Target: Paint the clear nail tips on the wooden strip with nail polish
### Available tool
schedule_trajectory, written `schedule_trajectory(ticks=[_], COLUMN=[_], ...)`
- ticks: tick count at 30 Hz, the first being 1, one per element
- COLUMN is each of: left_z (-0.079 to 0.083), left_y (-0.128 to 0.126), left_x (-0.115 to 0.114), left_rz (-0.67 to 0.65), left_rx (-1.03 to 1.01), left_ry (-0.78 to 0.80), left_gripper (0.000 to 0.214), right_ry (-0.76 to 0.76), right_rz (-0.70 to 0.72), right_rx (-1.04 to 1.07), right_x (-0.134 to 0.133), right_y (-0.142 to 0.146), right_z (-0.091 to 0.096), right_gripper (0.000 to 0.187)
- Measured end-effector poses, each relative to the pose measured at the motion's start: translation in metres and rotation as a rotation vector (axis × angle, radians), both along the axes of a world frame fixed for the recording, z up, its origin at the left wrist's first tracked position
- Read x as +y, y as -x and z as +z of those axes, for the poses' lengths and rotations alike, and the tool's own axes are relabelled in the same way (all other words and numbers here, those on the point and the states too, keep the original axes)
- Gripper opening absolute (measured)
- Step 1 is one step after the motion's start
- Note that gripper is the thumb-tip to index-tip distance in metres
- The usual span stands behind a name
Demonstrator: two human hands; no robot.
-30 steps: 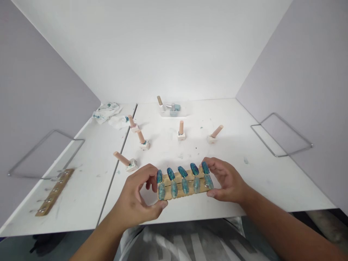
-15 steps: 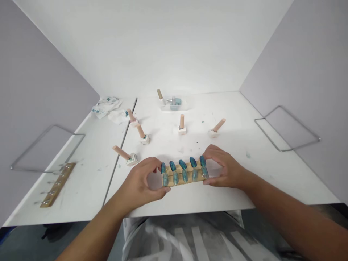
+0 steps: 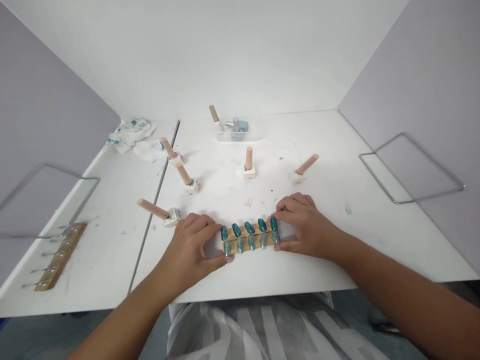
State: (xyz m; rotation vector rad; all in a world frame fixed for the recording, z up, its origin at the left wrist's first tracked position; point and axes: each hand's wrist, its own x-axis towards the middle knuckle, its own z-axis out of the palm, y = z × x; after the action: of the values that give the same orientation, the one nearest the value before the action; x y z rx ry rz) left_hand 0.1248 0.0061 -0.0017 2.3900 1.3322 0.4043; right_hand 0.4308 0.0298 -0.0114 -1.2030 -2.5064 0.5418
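A wooden strip point(image 3: 249, 239) carrying two rows of several blue-green painted false nails lies low over the white table point(image 3: 318, 260), near its front edge. My left hand point(image 3: 191, 250) pinches the strip's left end, thumb in front and fingers behind. My right hand point(image 3: 303, 225) grips the right end the same way, fingers curled over the top. The strip looks to be resting on or just above the tabletop.
Several peg-like nail stands point(image 3: 248, 162) on small white blocks are scattered behind the strip. A clear tray with polish bottles point(image 3: 236, 129) sits at the back. Crumpled stained tissues point(image 3: 131, 132) lie back left. A second wooden strip point(image 3: 56, 255) lies far left. Wire frames point(image 3: 412, 165) flank both sides.
Both hands have lowered the strip of nails from a raised, tilted hold down towards the tabletop, and it now lies flatter. The view has tipped slightly downward.
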Motion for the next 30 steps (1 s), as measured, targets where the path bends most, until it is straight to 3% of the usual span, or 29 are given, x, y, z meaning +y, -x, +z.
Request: schedule_trajectory(ticks=[5,11,16,24,30], left_z=[-0.002,0.001,0.003,0.010,0.012], left_y=[0.000,-0.006,-0.007,-0.008,-0.011], left_x=[-0.001,0.002,0.002,-0.003,-0.007], left_rz=[0.029,0.012,0.002,0.015,-0.052], left_rx=[0.018,-0.035,-0.116,-0.426,-0.576], left_ry=[0.019,0.047,0.056,0.073,-0.029], left_gripper=[0.063,0.037,0.030,0.041,0.050], right_ry=[-0.016,0.007,0.007,-0.036,-0.061], right_rz=[0.007,0.044,0.082,0.131,0.115], right_rx=[-0.001,0.026,0.079,0.469,0.587], right_x=[0.000,0.003,0.004,-0.002,-0.012], right_y=[0.000,0.003,0.004,0.009,0.012], right_z=[0.000,0.000,-0.001,0.002,0.003], right_gripper=[0.056,0.043,0.038,0.038,0.049])
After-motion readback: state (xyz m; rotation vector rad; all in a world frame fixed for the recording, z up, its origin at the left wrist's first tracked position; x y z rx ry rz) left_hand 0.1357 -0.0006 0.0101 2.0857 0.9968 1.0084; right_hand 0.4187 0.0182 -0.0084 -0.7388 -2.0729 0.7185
